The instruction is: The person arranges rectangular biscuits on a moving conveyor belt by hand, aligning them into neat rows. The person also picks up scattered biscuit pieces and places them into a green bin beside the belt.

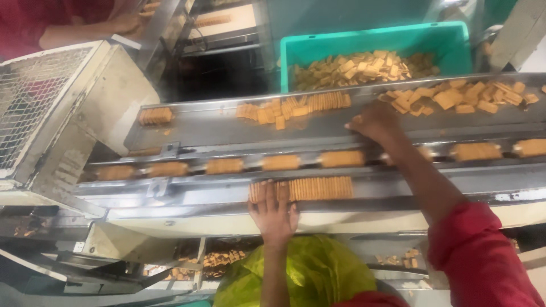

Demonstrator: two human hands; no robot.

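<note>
Steel conveyor channels run across the view. Nearest, the left hand lies flat, fingers released, touching a biscuit row. Farther, the right hand curls over the upper tray; its grip can't be told. Beyond, a green crate holds biscuits.

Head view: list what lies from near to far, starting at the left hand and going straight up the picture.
Left hand → row of biscuits on the near ledge → biscuit stacks in the middle channel → loose biscuits on the upper steel tray → teal crate of biscuits.
</note>
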